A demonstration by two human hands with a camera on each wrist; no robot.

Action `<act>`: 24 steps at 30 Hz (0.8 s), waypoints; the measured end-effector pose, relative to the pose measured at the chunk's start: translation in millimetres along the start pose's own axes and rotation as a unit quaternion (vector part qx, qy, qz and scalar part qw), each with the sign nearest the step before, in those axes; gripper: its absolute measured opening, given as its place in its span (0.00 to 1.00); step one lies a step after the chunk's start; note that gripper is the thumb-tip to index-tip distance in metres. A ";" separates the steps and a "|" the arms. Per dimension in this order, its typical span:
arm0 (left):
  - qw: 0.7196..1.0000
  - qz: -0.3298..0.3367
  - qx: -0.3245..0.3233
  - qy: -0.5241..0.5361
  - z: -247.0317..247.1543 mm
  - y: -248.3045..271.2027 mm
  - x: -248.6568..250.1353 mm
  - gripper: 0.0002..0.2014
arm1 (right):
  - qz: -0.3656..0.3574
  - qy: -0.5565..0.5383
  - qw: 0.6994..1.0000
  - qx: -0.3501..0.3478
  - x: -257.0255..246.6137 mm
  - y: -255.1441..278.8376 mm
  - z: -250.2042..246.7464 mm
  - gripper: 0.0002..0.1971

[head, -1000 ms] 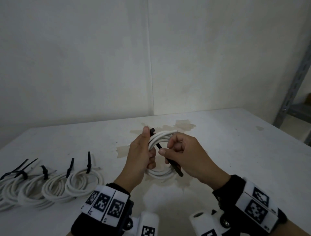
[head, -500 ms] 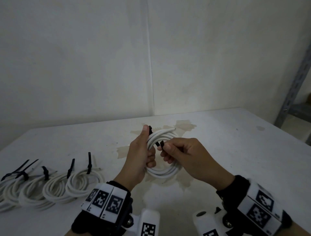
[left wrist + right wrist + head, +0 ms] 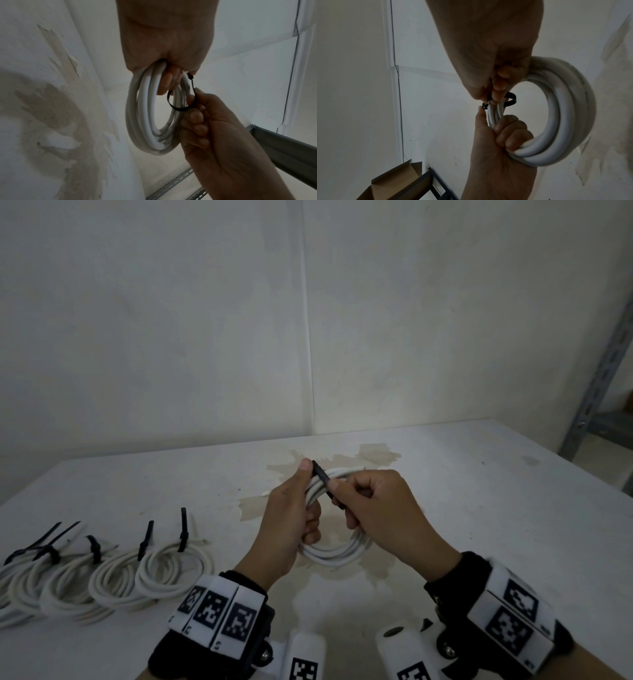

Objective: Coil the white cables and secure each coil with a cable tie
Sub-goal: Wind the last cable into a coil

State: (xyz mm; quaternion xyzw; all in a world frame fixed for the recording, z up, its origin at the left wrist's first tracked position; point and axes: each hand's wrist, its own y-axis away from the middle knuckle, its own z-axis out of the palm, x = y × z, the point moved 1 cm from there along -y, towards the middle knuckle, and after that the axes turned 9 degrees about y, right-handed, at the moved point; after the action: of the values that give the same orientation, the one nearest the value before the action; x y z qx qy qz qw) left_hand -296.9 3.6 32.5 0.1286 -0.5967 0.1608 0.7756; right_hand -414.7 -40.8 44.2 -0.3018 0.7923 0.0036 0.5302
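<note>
A coil of white cable (image 3: 337, 553) (image 3: 147, 115) (image 3: 565, 121) stands on edge over the stained middle of the table (image 3: 479, 508). My left hand (image 3: 291, 522) (image 3: 498, 135) grips the coil's left side, thumb up against the head of a black cable tie (image 3: 322, 474) (image 3: 178, 106) (image 3: 511, 100). The tie bends in a loop around the cable strands. My right hand (image 3: 373, 508) (image 3: 205, 121) pinches the tie's strap between thumb and forefinger just right of the coil's top.
Several coils (image 3: 102, 577) bound with black ties lie in a row at the table's left front. A grey metal shelf upright (image 3: 596, 378) stands at the right, past the table's edge. A wall rises right behind the table. A cardboard box (image 3: 393, 181) shows in the right wrist view.
My right hand has moved up along the tie from the coil's middle to its top, bending the strap's tail into a loop around the strands. The left hand has held still.
</note>
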 end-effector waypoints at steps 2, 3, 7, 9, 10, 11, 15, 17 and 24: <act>1.000 0.002 -0.001 -0.001 -0.9 0.0 0.1 0.20 | 0.003 -0.002 1.000 -0.002 -0.3 0.0 -0.1 0.18; 1.000 0.003 -0.001 -0.002 -1.4 0.2 0.1 0.20 | 0.003 -0.003 1.000 -0.004 -0.5 -0.3 0.1 0.18; 1.000 0.005 -0.003 -0.001 -3.6 0.4 -0.8 0.19 | 0.003 -0.005 1.000 -0.003 -0.7 -1.5 1.2 0.17; 1.000 0.007 -0.005 -0.002 -4.7 0.3 -1.1 0.19 | -0.001 -0.010 1.000 -0.001 -1.2 -1.9 1.2 0.17; 1.000 0.011 -0.008 -0.004 -5.1 0.0 -1.8 0.19 | -0.005 -0.010 1.000 0.000 -1.5 -2.2 1.4 0.17; 1.000 0.017 -0.011 -0.007 -5.6 0.0 -2.7 0.19 | -0.011 -0.008 1.000 -0.001 -1.9 -2.5 1.7 0.16; 0.999 0.043 -0.024 -0.022 -6.5 0.7 -5.2 0.18 | -0.032 0.013 0.999 0.006 -0.9 -3.1 6.1 0.17; 0.999 0.043 -0.026 -0.020 -6.0 1.0 -5.0 0.17 | -0.039 0.022 0.999 0.022 0.2 -2.9 8.7 0.17; 0.998 0.063 0.004 0.024 -14.3 0.5 2.7 0.22 | -0.044 0.030 0.998 -0.032 -2.0 2.2 8.1 0.10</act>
State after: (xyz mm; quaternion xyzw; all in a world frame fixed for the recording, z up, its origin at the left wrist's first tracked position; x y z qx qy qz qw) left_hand -283.8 9.9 31.5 0.0894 -0.5840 0.2148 0.7777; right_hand -408.5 -35.4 41.6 -0.3529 0.7936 -0.0038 0.4957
